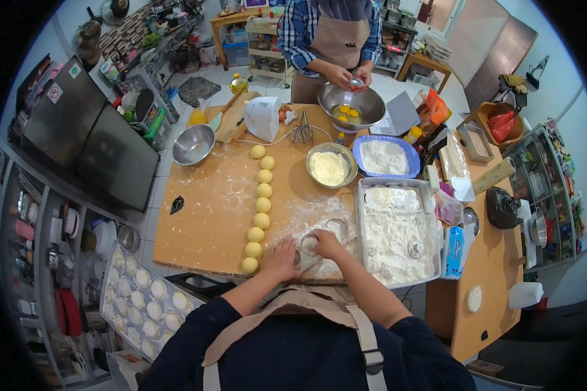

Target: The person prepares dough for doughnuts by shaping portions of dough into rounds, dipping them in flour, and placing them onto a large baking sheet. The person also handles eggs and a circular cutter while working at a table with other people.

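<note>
My left hand (280,259) and my right hand (325,244) meet over a floured patch at the near edge of the wooden table (202,215). Between their fingers sits a small round piece of floured dough (310,245), which both hands grip. A row of several yellow dough balls (261,204) runs along the table just left of my left hand. Right of my right hand stands a metal tray of flour (398,234) holding a few flattened dough rounds.
Across the table a person in an apron holds an egg over a steel bowl with yolks (351,106). A bowl of pale dough (331,166), a blue flour tray (385,156), an empty steel bowl (194,144), a white hand mixer (263,118) and a tray of dough rounds (143,300) lie around.
</note>
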`<action>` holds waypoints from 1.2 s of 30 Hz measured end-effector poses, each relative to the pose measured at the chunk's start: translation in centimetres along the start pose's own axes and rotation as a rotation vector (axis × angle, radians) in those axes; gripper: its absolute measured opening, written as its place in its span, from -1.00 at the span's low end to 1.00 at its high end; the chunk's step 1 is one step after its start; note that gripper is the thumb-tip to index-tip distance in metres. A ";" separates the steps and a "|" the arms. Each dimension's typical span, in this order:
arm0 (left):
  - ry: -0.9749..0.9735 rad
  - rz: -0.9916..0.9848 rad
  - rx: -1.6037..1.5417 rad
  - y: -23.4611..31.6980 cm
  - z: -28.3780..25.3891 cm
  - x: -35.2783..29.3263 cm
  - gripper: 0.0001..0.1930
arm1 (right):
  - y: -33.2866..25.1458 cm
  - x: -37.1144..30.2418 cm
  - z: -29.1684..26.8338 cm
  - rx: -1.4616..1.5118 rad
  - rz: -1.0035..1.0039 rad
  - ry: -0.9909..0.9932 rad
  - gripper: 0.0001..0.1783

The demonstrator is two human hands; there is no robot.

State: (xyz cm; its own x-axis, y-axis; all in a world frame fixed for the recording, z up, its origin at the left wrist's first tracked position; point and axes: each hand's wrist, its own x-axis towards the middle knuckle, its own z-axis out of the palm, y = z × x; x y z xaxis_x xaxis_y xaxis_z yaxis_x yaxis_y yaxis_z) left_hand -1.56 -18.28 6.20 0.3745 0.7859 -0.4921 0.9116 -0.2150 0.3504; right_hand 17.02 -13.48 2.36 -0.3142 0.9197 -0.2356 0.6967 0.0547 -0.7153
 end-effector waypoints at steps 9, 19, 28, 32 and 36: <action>-0.007 -0.026 -0.010 0.4 -0.7 -0.8 0.11 | 5.5 -6.1 -9.2 -0.072 -0.006 0.582 -0.64; 0.066 0.030 0.088 -0.5 0.1 -0.1 0.15 | 14.7 -17.2 -15.9 -0.508 0.655 0.520 -0.60; 0.096 0.035 0.073 -1.2 1.0 0.3 0.14 | 6.2 -10.8 -13.4 -0.254 0.138 0.649 -0.65; 0.055 0.012 0.027 -0.7 -0.2 -0.4 0.15 | -2.8 -6.6 -7.0 -0.227 0.073 0.287 -0.71; 0.059 0.023 0.073 -0.7 0.1 -0.2 0.14 | -6.6 -4.6 -4.4 -0.346 -0.062 0.120 -0.69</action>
State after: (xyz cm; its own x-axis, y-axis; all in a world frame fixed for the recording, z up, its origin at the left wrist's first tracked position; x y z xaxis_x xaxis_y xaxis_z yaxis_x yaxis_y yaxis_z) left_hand -2.28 -18.33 6.01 0.3873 0.8123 -0.4362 0.9134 -0.2738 0.3011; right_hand 16.68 -16.37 11.11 -0.2991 0.9484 -0.1051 0.8619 0.2212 -0.4563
